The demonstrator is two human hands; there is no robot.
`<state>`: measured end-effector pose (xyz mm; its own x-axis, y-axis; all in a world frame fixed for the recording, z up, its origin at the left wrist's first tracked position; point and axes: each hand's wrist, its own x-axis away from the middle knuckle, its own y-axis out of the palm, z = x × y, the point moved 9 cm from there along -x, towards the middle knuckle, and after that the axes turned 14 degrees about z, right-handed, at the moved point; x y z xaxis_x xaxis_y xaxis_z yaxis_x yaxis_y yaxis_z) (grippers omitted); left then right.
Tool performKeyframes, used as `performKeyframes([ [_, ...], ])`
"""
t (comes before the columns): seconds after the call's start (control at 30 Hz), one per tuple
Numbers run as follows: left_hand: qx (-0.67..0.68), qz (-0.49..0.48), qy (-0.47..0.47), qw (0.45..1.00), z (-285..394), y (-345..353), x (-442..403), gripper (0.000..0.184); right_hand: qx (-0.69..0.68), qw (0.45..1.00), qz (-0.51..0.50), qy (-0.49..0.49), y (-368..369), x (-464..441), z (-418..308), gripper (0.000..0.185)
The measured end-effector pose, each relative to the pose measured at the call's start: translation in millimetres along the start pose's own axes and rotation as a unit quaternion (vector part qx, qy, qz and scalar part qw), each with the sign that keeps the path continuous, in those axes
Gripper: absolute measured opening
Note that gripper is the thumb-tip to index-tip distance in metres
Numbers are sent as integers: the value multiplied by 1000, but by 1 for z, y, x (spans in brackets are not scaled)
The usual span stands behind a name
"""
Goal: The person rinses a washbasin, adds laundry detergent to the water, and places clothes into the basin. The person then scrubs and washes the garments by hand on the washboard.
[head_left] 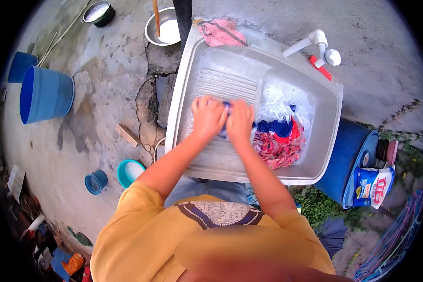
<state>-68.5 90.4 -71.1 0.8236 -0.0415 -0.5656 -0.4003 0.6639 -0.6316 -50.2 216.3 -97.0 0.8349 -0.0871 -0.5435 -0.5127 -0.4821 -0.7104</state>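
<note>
My left hand (207, 116) and my right hand (239, 118) are side by side over the ridged washboard (228, 82) in the grey laundry sink (331, 127). Both hands are closed on a blue garment (226, 106), mostly hidden beneath and between them. To the right, in the sink's deeper basin, a dark blue cloth with red parts (278, 127) and a pink-red patterned cloth (276, 151) lie bunched up. White suds (283, 97) float behind these clothes. A pink cloth (222, 33) hangs over the sink's back left corner.
A white pipe tap (303, 43) with a red handle (320, 68) rises behind the sink. A blue barrel (345, 155) holding a detergent bag (373, 186) stands right. Leftward on the cracked concrete are a blue bucket (51, 94), a teal basin (130, 173) and a metal bowl (167, 30).
</note>
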Motion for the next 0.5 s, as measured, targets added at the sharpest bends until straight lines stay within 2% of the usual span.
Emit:
performKeyframes([
  [0.07,29,-45,16,998,18,-26,40,12,-101,994,-45,16,-25,46,-23,25],
  [0.13,15,-115,38,992,30,-32,67,13,-88,996,-31,14,-27,60,-30,21],
  [0.2,1,-96,53,994,18,-7,50,14,-57,998,8,-15,-19,41,-27,17],
  [0.3,-84,-39,28,995,-15,43,-27,16,-15,997,-68,22,44,-39,15,18],
  [0.37,-114,15,2,993,-37,69,-72,22,40,999,-25,17,76,-83,38,20],
  [0.43,-115,27,-34,992,-52,84,-92,24,79,995,48,39,85,-103,51,23],
  [0.5,-120,59,-42,990,-49,73,-84,26,104,994,14,30,77,-97,44,24],
])
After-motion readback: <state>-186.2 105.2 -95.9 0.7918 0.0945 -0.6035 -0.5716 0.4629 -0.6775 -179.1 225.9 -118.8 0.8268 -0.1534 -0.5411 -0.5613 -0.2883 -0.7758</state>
